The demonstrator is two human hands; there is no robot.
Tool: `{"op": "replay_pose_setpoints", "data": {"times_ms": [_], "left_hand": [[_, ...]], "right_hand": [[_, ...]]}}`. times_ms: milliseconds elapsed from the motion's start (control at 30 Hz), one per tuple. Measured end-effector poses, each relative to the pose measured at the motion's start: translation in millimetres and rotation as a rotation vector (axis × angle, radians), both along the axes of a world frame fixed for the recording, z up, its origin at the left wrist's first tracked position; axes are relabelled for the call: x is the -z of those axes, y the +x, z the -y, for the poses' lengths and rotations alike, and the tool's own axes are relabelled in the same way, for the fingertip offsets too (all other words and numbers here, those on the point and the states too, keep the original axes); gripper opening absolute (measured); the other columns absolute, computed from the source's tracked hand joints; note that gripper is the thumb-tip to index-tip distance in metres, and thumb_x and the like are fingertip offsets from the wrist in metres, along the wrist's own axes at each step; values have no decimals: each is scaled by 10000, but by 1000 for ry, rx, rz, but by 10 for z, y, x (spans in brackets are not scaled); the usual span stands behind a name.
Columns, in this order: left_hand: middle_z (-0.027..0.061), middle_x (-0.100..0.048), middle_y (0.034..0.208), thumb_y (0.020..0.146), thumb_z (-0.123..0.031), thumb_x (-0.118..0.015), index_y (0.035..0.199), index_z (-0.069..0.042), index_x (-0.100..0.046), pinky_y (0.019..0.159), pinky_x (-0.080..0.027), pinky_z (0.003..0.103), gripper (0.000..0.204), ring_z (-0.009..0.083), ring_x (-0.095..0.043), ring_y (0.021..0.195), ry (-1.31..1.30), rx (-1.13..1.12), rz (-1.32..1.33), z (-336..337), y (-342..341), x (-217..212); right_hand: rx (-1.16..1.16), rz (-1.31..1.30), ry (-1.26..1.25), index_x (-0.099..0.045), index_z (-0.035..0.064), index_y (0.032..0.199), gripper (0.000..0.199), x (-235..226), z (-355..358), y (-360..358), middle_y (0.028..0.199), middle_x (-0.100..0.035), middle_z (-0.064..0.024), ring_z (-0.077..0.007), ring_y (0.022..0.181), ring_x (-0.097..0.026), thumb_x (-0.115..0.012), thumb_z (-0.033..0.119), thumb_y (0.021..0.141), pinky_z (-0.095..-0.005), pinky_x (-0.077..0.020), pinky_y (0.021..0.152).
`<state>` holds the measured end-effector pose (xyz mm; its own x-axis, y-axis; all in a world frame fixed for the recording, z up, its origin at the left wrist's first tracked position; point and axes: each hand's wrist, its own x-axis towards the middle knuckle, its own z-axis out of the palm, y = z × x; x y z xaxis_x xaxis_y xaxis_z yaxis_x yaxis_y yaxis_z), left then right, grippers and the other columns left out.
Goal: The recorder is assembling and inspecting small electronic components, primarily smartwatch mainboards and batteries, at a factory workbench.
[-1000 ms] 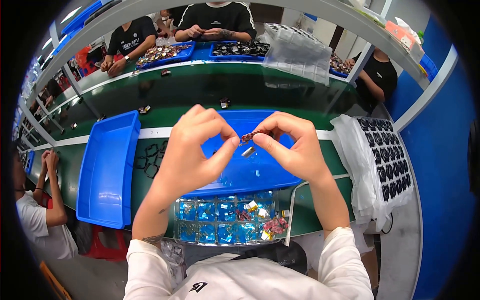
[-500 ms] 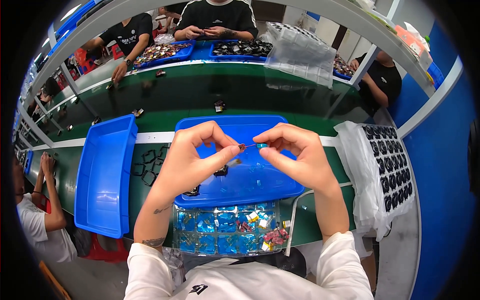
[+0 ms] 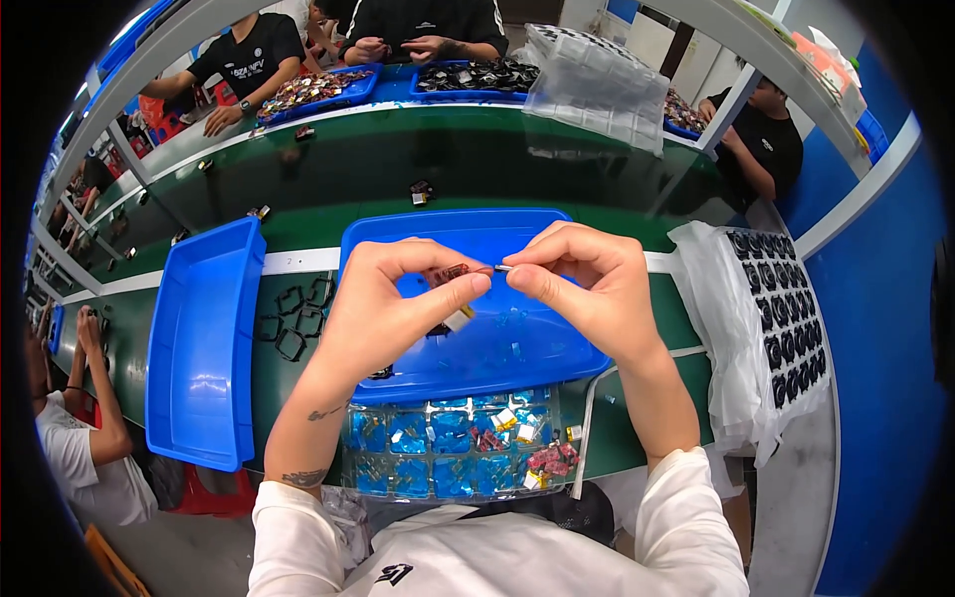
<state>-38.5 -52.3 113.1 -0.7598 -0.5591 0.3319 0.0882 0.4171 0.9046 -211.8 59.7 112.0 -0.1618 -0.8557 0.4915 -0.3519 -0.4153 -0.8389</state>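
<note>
Above the blue tray (image 3: 418,224), both my hands are raised with their fingertips close together. My left hand (image 3: 373,298) pinches a small red circuit board (image 3: 455,272), and a small white-and-yellow battery (image 3: 460,317) hangs just below those fingers. Between the thumb and forefinger of my right hand (image 3: 597,289) is a tiny silvery part (image 3: 503,268). A thin reddish wire seems to run from it toward the board. Partly behind my left hand, dark pieces lie in the tray, and bits of blue film are scattered on its floor.
A clear compartment tray (image 3: 413,476) nearest me holds blue film pieces, red boards and batteries. Left are black frames (image 3: 290,344) and a blue bin (image 3: 199,438). Right stands a stack of trays with black parts (image 3: 791,318). Co-workers sit across the green conveyor (image 3: 348,179).
The blue piece in my right fingertips no longer shows; a silvery part is seen there. The battery now hangs clearly below my left hand. Small assemblies on the conveyor have shifted left.
</note>
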Motion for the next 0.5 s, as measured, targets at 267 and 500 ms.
{"op": "replay_pose_setpoints", "data": {"times_ms": [267,500], "left_hand": [[69,-669,770,783,-79,-726,881,5,-702,634,-492,215,131,99,-618,693,215,75,-61,-23,33,-22],[52,-662,750,800,-105,-713,875,11,-696,601,-490,210,139,86,-610,670,312,152,-72,33,34,0]], "right_hand": [[-200,346,85,-623,8,781,144,73,18,-3,757,-613,-71,-103,644,-578,-688,122,841,-209,-484,575],[-299,499,182,-650,22,821,194,189,61,25,735,-643,-48,-86,644,-600,-662,207,875,-203,-490,589]]}}
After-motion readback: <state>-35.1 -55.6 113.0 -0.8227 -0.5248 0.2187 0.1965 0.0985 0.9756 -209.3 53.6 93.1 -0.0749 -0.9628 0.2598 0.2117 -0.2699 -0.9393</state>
